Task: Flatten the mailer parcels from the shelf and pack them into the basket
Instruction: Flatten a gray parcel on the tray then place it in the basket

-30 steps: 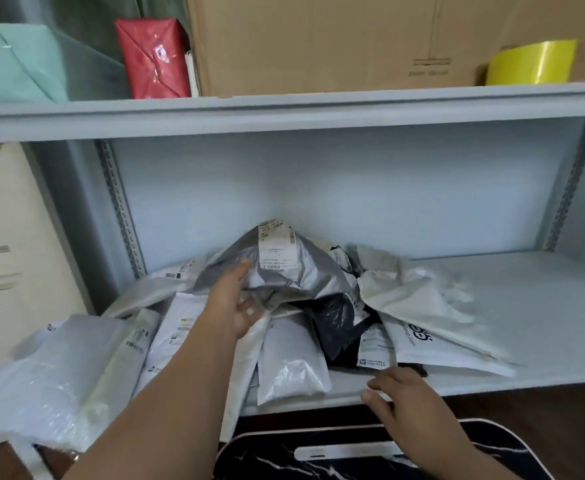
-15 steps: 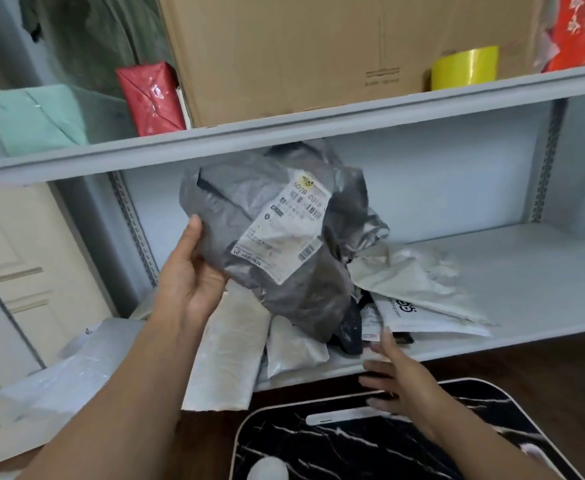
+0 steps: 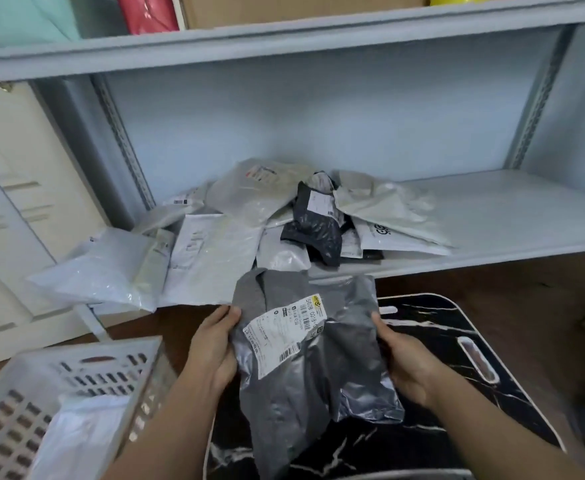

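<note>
Grey crinkled plastic fills the middle of the view: 1 grey mailer [image 3: 305, 362] is held up by both hands above the black marbled board [image 3: 433, 344], with its white shipping label [image 3: 284, 334] facing the person. The left hand [image 3: 211, 348] grips the left edge, thumb on the front and the other fingers hidden behind the bag. The right hand [image 3: 405, 362] grips the right edge, fingers curled round it. Holding it by the 2 opposite sides probably serves to pull the bag wide and straight, so that the air and the folds can go out before it is pressed flat. The board under it looks like a good firm surface for this pressing, which may be why the mailer is brought here and not worked on the shelf.

The bag is not flat yet; its lower part is puffed and wrinkled and the top flap is folded over.

On the shelf [image 3: 492, 216] the pile of mailers [image 3: 277, 223] waits, mostly white ones with a dark one on top, some hanging over the front edge at the left. They lie loose and crossed, so I judge that most of the task is still to do.

The white basket [image 3: 76, 386] stands at the lower left, close to the left arm, with 1 white mailer [image 3: 83, 434] already inside. Its place beside the board keeps the way from flattening to packing short.
</note>
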A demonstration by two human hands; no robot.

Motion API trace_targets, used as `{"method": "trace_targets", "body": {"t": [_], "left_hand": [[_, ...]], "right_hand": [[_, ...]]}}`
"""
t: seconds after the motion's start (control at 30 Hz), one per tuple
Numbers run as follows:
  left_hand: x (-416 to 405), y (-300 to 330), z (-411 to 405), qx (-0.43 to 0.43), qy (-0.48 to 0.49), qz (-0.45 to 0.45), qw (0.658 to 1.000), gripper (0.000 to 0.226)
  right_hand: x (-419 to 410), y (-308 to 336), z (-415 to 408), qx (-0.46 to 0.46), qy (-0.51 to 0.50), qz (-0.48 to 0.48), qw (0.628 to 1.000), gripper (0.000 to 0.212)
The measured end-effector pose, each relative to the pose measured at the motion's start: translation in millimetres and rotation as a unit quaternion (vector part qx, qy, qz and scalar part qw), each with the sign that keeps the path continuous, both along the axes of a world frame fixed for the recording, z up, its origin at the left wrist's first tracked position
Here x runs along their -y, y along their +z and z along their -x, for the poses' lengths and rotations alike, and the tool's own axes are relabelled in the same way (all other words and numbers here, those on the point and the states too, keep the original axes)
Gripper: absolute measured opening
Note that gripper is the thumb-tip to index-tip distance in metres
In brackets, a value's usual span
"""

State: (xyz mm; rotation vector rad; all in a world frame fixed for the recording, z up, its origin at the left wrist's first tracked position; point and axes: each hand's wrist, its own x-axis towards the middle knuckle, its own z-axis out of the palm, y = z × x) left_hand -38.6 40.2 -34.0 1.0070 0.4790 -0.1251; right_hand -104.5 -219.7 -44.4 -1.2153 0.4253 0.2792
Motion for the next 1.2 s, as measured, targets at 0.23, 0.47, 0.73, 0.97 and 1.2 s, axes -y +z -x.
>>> {"method": "trace_targets", "body": {"t": [0.23,0.47,0.73,0.97,1.2], "left_hand": [[16,-75,38,-0.123,-0.129,-0.344,0.922,0.051],[10,-101,26,0.018,-0.039,-0.592,0.805,0.030],[31,-121,6,0.063,-0.069,-0.724,0.684,0.050],[83,-158,31,0.161,-0.267,-0.812,0.494,0.049],[75,-178,41,0.160,-0.289,-0.825,0.459,0.059]], "right_hand": [[-11,-66,9,-0.074,-0.092,0.221,0.968,0.037],[25,-95,-1,0.011,-0.118,0.516,0.848,0.037],[20,-100,-23,0.058,-0.020,0.699,0.712,0.061],[-18,-146,-22,0.206,0.234,0.759,0.571,0.053],[-22,-177,-11,0.187,0.258,0.774,0.548,0.058]]}}
